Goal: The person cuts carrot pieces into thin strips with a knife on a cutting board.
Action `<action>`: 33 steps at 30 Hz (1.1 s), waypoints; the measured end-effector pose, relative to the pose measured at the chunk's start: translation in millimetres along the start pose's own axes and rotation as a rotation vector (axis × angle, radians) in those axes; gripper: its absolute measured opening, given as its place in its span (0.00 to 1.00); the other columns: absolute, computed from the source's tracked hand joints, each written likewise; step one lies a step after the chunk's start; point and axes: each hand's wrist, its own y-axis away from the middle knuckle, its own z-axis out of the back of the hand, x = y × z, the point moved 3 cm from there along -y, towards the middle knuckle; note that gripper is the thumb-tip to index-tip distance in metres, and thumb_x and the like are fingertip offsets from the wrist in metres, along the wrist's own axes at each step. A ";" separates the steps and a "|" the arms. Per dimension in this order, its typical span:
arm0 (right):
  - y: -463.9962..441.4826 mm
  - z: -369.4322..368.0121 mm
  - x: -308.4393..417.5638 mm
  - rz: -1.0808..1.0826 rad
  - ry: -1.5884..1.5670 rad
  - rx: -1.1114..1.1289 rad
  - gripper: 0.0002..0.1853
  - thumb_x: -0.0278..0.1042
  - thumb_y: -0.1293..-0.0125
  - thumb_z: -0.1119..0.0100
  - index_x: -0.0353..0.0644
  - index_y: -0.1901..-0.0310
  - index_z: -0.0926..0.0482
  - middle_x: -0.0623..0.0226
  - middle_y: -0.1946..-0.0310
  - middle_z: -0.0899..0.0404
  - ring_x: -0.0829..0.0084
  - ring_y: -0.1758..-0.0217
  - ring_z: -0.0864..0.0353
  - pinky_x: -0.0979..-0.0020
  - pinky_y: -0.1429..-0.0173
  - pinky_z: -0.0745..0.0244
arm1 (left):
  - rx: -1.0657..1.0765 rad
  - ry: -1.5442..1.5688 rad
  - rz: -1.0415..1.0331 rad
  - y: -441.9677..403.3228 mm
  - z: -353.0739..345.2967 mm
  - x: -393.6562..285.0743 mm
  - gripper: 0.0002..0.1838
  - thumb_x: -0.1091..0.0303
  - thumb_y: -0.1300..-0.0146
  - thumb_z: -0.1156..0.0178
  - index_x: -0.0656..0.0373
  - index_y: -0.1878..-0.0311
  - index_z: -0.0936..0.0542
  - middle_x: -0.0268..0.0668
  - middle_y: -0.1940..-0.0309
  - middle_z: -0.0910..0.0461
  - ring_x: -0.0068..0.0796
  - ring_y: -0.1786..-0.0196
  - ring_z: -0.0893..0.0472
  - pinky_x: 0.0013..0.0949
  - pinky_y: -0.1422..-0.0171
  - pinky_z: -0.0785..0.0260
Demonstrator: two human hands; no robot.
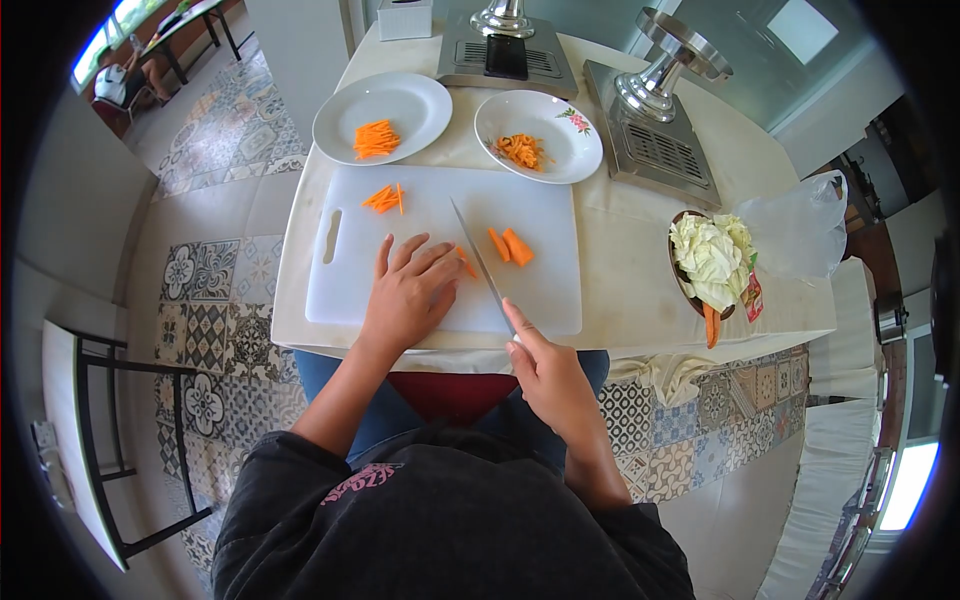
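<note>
Carrot strips (376,139) are lying on the plate (425,105), with more on the cutting board (545,300), so slicing is seemingly going well; thicker carrot pieces (517,248) are remaining uncut right of the knife (478,253). The left hand (408,285) is keeping its fingers spread beside a carrot slice (466,262), contact unclear; the right hand's (548,375) fingers are gripping the knife's handle. The board's near edge is running close to the table's (640,290); rightward, the board is offering more room.
</note>
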 end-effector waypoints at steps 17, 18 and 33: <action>4.1 -2.7 1.1 0.075 0.028 -0.007 0.27 0.27 0.27 0.45 0.44 0.27 0.33 0.47 0.72 0.24 0.63 0.74 0.34 0.73 0.59 0.28 | -0.011 0.023 0.091 -6.2 1.5 2.4 0.30 0.66 0.37 0.37 0.39 0.30 0.27 0.30 0.28 0.29 0.44 0.24 0.35 0.59 0.19 0.55; 4.0 -1.6 3.3 0.028 0.021 0.018 0.27 0.27 0.27 0.45 0.44 0.27 0.33 0.46 0.71 0.24 0.62 0.74 0.34 0.73 0.59 0.28 | -0.012 0.023 0.091 -6.0 1.3 2.4 0.30 0.66 0.37 0.37 0.39 0.30 0.27 0.30 0.28 0.29 0.44 0.24 0.35 0.59 0.19 0.55; 4.8 -1.7 7.5 -0.014 0.012 0.036 0.27 0.28 0.27 0.46 0.47 0.27 0.33 0.42 0.69 0.24 0.51 0.73 0.36 0.72 0.59 0.27 | 0.003 0.017 0.093 -5.9 1.1 2.4 0.30 0.66 0.37 0.37 0.38 0.31 0.26 0.29 0.29 0.27 0.44 0.24 0.35 0.60 0.19 0.56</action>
